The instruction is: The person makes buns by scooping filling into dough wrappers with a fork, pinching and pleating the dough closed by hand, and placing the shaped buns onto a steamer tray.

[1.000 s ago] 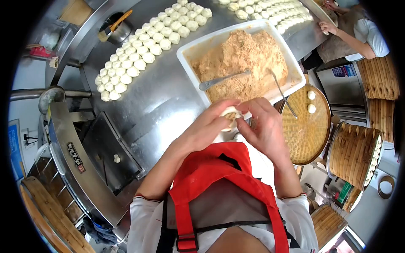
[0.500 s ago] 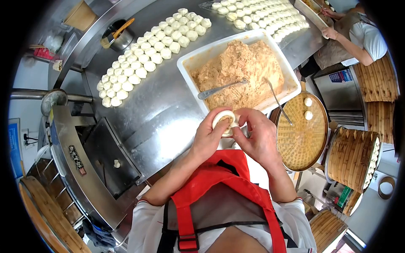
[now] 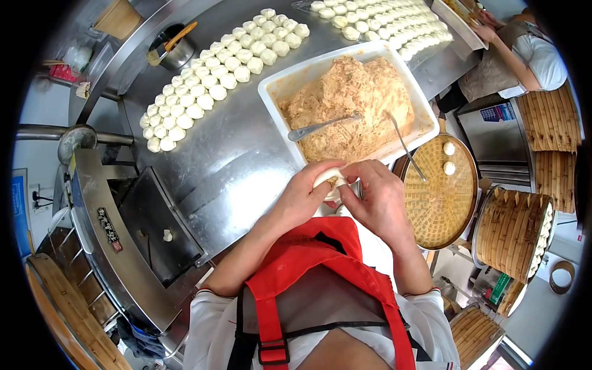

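A filled bun [image 3: 328,177] of white dough is held between my two hands, its brownish filling showing through the open top. My left hand [image 3: 303,196] cups it from the left, fingers curled round the dough. On the other side my right hand [image 3: 377,196] pinches the dough's edge between thumb and fingers. Just beyond the hands stands a white tub [image 3: 266,100], heaped with orange-pink minced filling [image 3: 345,92]. A metal spoon [image 3: 317,127] lies on the filling, and a second metal handle [image 3: 407,150] leans over the tub's right rim.
Rows of dough pieces [image 3: 231,65] sit on the steel table [image 3: 231,154], with another batch [image 3: 388,28] behind. A pot [image 3: 180,55] holds a brush. On the right are a round woven steamer tray [image 3: 439,206] bearing two buns, stacked bamboo steamers [image 3: 513,231] and a co-worker [image 3: 518,61].
The dough's edge has been drawn further over the filling, so its opening looks smaller. The co-worker's hands have shifted farther up along the tray at the top right.
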`<state>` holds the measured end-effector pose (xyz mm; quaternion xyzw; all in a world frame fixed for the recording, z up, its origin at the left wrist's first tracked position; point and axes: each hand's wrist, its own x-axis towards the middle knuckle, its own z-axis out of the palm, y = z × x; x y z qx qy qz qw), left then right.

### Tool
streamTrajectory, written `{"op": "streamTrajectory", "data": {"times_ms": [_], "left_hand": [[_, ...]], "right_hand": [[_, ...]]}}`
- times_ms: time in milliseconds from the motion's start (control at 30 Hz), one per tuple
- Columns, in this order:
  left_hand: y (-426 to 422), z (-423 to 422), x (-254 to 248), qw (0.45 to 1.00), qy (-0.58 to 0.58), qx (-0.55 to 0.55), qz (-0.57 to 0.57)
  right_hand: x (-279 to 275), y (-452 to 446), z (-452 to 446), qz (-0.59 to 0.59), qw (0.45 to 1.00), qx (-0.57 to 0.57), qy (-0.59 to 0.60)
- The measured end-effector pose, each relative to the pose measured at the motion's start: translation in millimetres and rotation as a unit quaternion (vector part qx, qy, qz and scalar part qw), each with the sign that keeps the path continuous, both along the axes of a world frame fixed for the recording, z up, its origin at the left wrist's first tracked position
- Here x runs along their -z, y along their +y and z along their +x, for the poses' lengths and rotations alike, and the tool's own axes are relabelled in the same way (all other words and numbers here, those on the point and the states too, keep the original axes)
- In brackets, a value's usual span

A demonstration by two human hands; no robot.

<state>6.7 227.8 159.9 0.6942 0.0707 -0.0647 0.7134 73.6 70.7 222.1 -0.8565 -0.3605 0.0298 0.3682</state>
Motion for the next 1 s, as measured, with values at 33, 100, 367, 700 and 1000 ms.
{"op": "streamTrajectory", "data": {"times_ms": [33,100,367,700,1000], "left_hand": [[1,-1,1,1.000,0.015,0.006,-0.004],[3,0,-4,0.999,0.041,0.018,-0.013],[15,8,-11,0.996,0.042,0.079,0.017],[-5,2,-7,0.999,0.024,-0.017,-0.023],[4,1,-8,0.997,-0.003,0.033,0.070]], "right_hand": [[2,-2,0,-0.003,1.000,-0.004,-0.005],[3,-5,-2,-0.010,1.000,-0.012,-0.016],[-5,2,-1,-0.007,1.000,-0.002,-0.021],[6,3,-4,0.018,0.999,0.030,0.010],[10,3,-6,-0.009,0.999,-0.008,-0.031]]}}
